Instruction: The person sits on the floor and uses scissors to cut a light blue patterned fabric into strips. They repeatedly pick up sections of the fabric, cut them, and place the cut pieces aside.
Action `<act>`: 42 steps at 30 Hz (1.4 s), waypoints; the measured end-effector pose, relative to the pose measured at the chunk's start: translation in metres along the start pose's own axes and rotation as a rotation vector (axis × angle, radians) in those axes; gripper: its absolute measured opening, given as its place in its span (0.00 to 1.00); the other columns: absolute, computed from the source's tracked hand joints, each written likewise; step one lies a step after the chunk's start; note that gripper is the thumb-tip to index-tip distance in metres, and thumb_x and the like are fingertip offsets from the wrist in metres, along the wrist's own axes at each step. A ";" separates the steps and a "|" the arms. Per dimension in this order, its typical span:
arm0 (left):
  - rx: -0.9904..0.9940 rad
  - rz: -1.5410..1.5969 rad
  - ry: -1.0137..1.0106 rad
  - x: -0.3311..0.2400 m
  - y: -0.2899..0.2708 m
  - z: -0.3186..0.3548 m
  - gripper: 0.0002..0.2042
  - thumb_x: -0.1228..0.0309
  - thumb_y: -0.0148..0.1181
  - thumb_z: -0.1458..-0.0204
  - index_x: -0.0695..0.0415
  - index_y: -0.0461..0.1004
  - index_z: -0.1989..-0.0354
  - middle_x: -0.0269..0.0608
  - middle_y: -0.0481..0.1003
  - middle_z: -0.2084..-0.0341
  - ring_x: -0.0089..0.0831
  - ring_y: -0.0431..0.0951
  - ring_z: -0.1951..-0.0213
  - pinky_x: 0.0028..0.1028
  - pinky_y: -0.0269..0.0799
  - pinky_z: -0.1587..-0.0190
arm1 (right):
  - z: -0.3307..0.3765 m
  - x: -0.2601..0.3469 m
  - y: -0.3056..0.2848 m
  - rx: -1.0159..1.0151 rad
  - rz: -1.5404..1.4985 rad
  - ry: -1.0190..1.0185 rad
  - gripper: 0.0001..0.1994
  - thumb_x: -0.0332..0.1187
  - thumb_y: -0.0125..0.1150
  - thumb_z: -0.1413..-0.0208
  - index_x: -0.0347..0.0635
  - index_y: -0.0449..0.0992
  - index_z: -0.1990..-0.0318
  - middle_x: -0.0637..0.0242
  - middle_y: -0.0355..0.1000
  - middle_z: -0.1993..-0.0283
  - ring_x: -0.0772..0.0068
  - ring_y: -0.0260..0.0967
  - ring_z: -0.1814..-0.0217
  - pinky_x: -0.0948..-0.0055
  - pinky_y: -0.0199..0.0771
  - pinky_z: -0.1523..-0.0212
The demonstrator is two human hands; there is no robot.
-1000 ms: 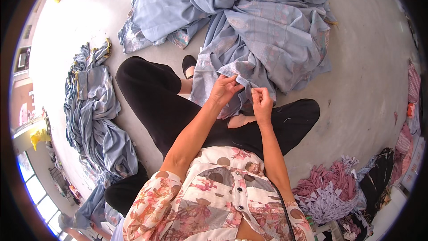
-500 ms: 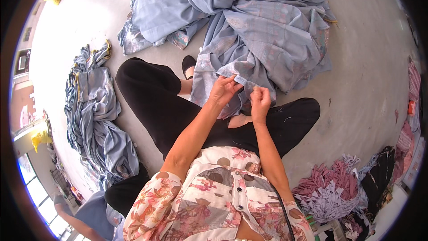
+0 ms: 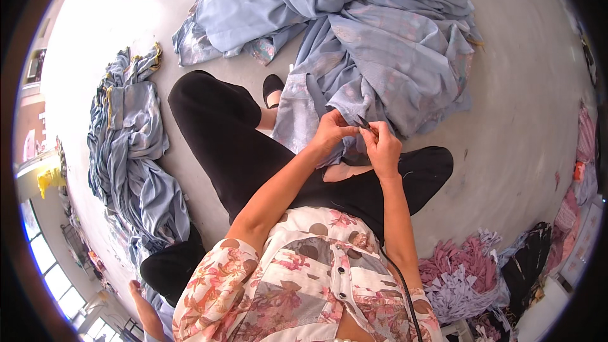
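Observation:
A large heap of light blue patterned cloth (image 3: 392, 50) spreads over the floor before me, and its near end lies between my legs. My left hand (image 3: 330, 133) pinches an edge of this cloth between thumb and fingers. Close beside it, my right hand (image 3: 384, 151) is closed around small dark thread snips (image 3: 363, 122). Their pointed blades stick out toward the cloth edge and the left fingertips. My fingers hide most of the snips' handle, and whether the blades touch the cloth I cannot tell.
A long pile of blue cloth with yellow edging (image 3: 130, 145) lies at my left, with another person's arm (image 3: 149, 316) near its lower end. Pink and pale cloth strips (image 3: 459, 272) are heaped at lower right. My legs in black trousers (image 3: 218, 139) are bent on the grey floor.
Snips now show in my right hand, which has turned and shifted slightly right. My left hand has moved a little to the right, still on the cloth. The other person's arm has moved.

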State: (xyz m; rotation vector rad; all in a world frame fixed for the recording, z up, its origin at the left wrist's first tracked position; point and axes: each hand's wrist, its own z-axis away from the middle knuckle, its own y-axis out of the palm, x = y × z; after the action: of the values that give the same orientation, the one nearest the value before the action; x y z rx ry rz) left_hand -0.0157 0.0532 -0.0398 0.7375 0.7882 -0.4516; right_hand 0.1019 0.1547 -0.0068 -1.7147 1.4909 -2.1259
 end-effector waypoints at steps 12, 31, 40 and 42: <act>-0.017 0.088 -0.049 0.008 0.001 -0.002 0.16 0.85 0.62 0.63 0.66 0.70 0.63 0.42 0.76 0.67 0.29 0.77 0.66 0.28 0.74 0.61 | 0.002 -0.004 0.004 -0.014 0.019 -0.038 0.12 0.38 0.62 0.50 0.41 0.69 0.66 0.60 0.73 0.74 0.56 0.72 0.74 0.64 0.70 0.75; 0.052 0.033 -0.048 0.007 0.004 0.000 0.15 0.86 0.63 0.62 0.65 0.70 0.63 0.41 0.77 0.68 0.27 0.77 0.66 0.27 0.74 0.61 | 0.007 0.005 -0.002 0.021 -0.070 0.087 0.10 0.35 0.60 0.47 0.40 0.67 0.67 0.58 0.72 0.77 0.57 0.73 0.75 0.65 0.69 0.75; 0.092 0.020 -0.053 0.005 0.009 0.003 0.16 0.88 0.61 0.60 0.65 0.69 0.61 0.40 0.76 0.66 0.26 0.77 0.65 0.25 0.74 0.61 | 0.008 -0.004 0.000 -0.137 -0.389 0.302 0.10 0.34 0.61 0.47 0.37 0.69 0.67 0.63 0.71 0.78 0.75 0.68 0.77 0.74 0.68 0.75; 0.108 -0.070 -0.027 0.012 0.006 0.000 0.16 0.88 0.60 0.59 0.65 0.68 0.60 0.40 0.76 0.65 0.25 0.77 0.64 0.25 0.74 0.61 | 0.008 -0.001 -0.001 -0.052 -0.282 0.216 0.11 0.36 0.60 0.47 0.38 0.69 0.66 0.60 0.72 0.78 0.66 0.71 0.77 0.70 0.69 0.75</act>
State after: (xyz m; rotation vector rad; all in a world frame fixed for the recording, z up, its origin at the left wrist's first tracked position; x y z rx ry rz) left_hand -0.0045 0.0559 -0.0468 0.8040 0.7702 -0.5694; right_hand 0.1083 0.1506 -0.0072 -1.8633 1.4354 -2.5056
